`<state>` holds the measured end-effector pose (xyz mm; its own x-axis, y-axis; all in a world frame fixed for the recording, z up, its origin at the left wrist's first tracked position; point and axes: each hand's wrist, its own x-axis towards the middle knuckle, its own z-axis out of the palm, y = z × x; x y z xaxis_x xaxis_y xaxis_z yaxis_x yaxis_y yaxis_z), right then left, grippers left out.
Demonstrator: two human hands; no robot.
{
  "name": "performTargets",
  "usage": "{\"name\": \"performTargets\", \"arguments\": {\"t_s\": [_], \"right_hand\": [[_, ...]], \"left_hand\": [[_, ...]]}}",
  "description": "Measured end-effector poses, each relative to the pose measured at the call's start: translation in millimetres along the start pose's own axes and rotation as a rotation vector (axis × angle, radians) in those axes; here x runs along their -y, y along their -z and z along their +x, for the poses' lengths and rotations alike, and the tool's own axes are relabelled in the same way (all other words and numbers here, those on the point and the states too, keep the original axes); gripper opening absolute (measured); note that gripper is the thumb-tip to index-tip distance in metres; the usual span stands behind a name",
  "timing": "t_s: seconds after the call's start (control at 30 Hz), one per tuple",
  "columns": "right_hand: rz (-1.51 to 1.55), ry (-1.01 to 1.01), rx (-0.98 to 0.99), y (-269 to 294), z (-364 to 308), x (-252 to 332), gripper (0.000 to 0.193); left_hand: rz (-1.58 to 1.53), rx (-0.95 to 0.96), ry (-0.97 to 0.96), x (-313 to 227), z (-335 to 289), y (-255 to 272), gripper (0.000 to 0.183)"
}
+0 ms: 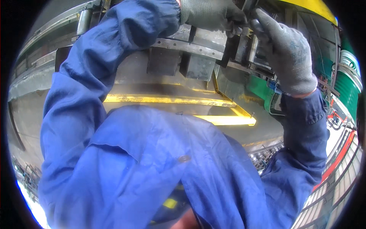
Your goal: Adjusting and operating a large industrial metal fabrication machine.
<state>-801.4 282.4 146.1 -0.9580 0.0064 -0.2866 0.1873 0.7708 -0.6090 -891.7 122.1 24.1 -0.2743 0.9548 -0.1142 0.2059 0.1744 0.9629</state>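
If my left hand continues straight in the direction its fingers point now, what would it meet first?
Probably the dark metal bar between your left hand and right hand, though depth there is unclear.

The view's upper edge crops the left hand (209,14), its fingertips (237,20) above the right end of the metal bar (187,46) too blurred to show any grip, and the metal pieces (266,155) too small to identify.

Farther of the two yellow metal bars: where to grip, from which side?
Probably mid-length on the farther yellow metal bar, from the near side: it's long, slim and bare there; its right end joins a yellow metal crosspiece.
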Motion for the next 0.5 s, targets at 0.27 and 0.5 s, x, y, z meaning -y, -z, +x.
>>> {"name": "performTargets", "arguments": {"t_s": [0.27, 0.5], "right_hand": [[0.353, -0.474, -0.009, -21, -4, 35, 0.027], [0.068, 0.048, 0.247, 1, -9, 25, 0.037]], "left_hand": [[-0.096, -0.151, -0.143, 5, 0, -5, 0.025], [-0.050, -0.104, -0.064, 5, 1, -1, 0.023]]}}
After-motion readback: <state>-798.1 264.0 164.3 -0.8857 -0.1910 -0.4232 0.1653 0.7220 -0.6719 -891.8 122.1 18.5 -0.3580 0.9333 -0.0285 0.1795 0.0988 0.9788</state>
